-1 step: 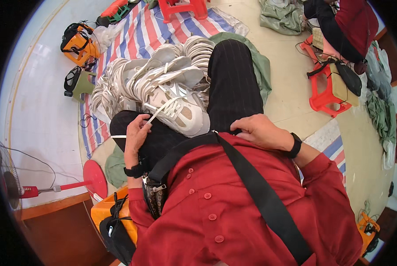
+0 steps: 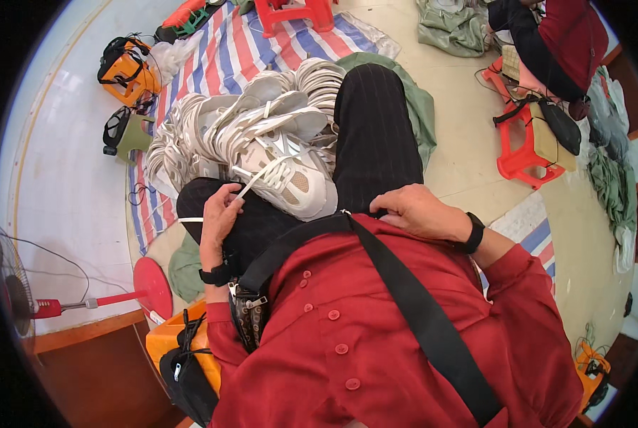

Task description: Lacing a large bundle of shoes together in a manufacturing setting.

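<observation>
Head view, looking down over a red shirt (image 2: 404, 335) crossed by a black strap (image 2: 419, 307). On the lap, against the black trouser knee (image 2: 372, 135): a white sneaker (image 2: 290, 178), long axis running from upper left to lower right, one end resting just above the strap; toe or heel end hard to tell. Left of the sneaker, left hand (image 2: 219, 217) pinched narrow on a white shoelace (image 2: 262, 177), lace stretched taut and slanting up to the right into the sneaker's eyelets, a short loose tail sticking out left of the fingers. Right of the sneaker, right hand (image 2: 422, 210) lying flat, fingers loosely curled on the trouser leg just above the shirt, holding nothing visible. Behind the sneaker, a crowded heap of pale shoes and soles (image 2: 247, 118) spread on a striped sheet (image 2: 219, 57), closing off the far and left sides. Right of the sneaker beyond the knee, bare pale floor (image 2: 468, 143), open as far as a red stool (image 2: 522, 153). Left of the sneaker past the sheet's edge, white floor, with an orange bag (image 2: 126, 71) and a red fan base (image 2: 153, 285).
</observation>
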`<state>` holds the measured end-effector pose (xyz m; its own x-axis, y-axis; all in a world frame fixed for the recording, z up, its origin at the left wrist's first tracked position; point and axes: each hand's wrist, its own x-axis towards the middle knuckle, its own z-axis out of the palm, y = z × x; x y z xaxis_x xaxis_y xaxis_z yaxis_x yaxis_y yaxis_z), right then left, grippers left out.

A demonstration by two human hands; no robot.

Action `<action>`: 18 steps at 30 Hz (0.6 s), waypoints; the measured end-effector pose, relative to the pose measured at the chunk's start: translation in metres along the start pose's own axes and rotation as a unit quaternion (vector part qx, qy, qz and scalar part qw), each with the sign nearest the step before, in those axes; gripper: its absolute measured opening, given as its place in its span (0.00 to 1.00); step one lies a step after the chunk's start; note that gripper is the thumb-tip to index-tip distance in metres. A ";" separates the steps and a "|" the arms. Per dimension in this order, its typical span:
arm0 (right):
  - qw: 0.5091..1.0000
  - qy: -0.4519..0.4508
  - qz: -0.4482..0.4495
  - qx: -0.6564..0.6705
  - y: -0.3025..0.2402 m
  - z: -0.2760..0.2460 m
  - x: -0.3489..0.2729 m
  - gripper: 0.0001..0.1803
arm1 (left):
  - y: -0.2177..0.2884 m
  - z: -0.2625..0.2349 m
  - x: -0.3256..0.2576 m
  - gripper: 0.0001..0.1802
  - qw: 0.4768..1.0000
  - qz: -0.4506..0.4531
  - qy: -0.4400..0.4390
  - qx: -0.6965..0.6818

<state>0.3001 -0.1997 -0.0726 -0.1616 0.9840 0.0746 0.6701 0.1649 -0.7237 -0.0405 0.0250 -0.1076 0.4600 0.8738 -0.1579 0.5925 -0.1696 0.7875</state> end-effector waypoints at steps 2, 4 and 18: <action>0.999 -0.042 -0.016 -0.003 0.000 0.000 0.002 0.07 | -0.002 0.000 -0.001 0.16 1.000 0.002 0.000 0.001; 0.994 -0.106 -0.008 0.006 0.000 -0.003 0.004 0.08 | -0.001 -0.001 -0.001 0.16 1.000 0.006 -0.003 -0.009; 0.975 -0.003 0.118 0.190 -0.005 -0.005 0.000 0.06 | -0.005 -0.001 0.002 0.15 1.000 0.026 -0.013 -0.004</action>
<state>0.3008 -0.2002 -0.0654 -0.0401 0.9909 -0.1287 0.3730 -0.1047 -0.9219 -0.0431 0.0281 -0.1116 0.5074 0.8514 -0.1328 0.5626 -0.2105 0.7995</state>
